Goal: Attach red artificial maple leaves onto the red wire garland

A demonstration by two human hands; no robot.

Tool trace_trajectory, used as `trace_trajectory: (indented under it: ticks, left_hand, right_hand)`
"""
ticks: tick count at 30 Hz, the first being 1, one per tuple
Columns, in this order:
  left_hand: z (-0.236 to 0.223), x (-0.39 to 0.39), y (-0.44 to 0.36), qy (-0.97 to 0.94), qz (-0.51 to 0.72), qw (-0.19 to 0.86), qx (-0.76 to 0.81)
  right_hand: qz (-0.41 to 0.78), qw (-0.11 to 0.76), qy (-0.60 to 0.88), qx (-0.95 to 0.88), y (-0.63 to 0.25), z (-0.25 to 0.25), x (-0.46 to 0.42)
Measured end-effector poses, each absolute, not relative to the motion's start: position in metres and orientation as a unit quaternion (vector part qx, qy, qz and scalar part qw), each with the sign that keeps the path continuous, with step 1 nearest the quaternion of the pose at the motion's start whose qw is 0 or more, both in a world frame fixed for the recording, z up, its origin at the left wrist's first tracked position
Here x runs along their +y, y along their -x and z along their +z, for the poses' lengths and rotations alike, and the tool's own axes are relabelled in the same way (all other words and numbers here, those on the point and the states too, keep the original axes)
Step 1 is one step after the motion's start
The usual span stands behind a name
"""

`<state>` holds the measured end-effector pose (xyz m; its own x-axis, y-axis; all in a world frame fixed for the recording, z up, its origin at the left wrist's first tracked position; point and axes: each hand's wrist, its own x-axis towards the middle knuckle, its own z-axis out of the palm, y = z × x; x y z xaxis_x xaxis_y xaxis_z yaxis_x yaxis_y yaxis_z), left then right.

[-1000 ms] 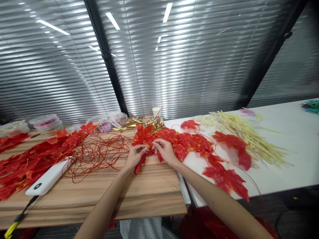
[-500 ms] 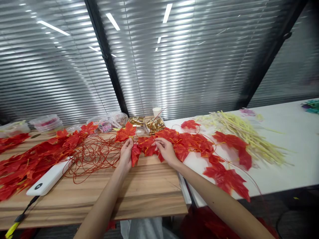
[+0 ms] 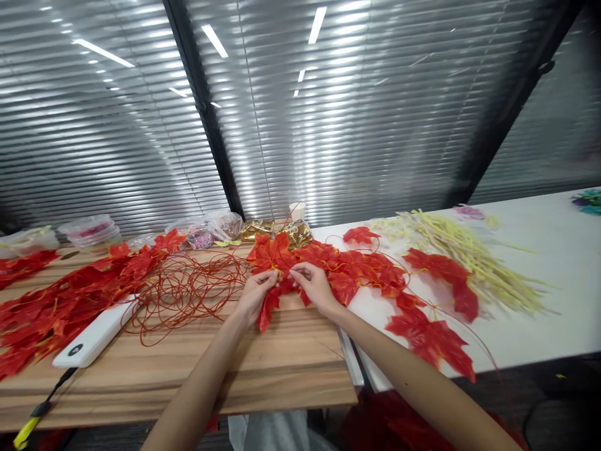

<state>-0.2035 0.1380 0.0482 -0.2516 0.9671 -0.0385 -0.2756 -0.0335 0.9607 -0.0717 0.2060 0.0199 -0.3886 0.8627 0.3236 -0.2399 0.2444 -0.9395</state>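
Red maple-leaf garland [image 3: 345, 285] spans the wooden tabletop [image 3: 291, 357] and white table [image 3: 573, 282], seemingly part-finished, many leaves already clustered. Left hand [image 3: 255, 295] pinches an end leaf [image 3: 270, 252] near its stem; whether the right hand's [image 3: 314, 287] curled fingers grip anything, I cannot tell. Tangled red cord [image 3: 181, 288] looks leafless; more leaves [image 3: 89, 288] lie heaped leftward.

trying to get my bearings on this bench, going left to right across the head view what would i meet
Yellow strap end, white device, tangle of red cord, left hand, right hand, red leaf at the back of the white table, pale yellow strands, teal-purple bunch.
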Motion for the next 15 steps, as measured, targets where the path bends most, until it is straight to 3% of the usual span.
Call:
trace_trajectory:
  ticks: [15]
  left_hand:
    - [0.0479, 0.1382, 0.1998, -0.367, 0.618, 0.463, 0.518]
  right_hand:
    - [0.592, 0.439, 0.255, -0.625, 0.0714, 0.0271, 0.1988]
